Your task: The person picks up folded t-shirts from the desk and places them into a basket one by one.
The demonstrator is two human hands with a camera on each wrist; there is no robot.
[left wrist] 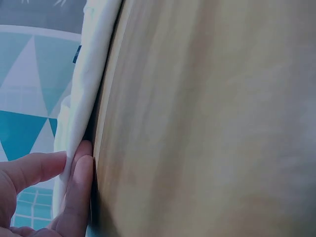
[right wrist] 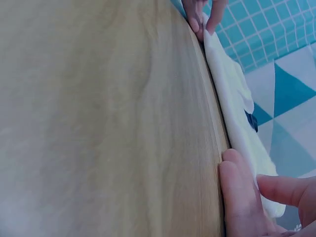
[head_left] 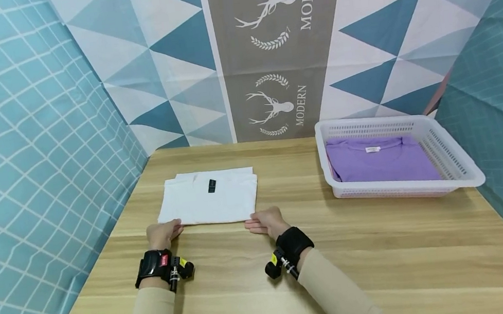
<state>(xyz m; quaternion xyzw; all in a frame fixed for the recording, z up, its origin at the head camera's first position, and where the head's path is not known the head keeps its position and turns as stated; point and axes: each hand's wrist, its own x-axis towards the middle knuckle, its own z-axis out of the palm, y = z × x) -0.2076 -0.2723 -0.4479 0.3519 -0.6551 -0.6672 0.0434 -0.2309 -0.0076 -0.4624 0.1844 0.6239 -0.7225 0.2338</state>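
A white shirt [head_left: 212,203], folded into a flat rectangle with a dark neck label, lies on the left part of the wooden table. My left hand [head_left: 163,234] pinches its near left corner, thumb on top and fingers beneath, as the left wrist view shows. At the near right corner my right hand [head_left: 268,221] pinches the cloth the same way; in the right wrist view its thumb [right wrist: 281,189] presses on the upper side. Both hands stay low, close to the tabletop.
To the right, a white plastic basket [head_left: 459,159] with perforated walls stands on the table [head_left: 383,250]. Inside it lies a folded purple shirt [head_left: 382,162] with a white label. Patterned cloth [head_left: 175,57] hangs behind the table, and blue checked cloth [head_left: 22,152] hangs at the left.
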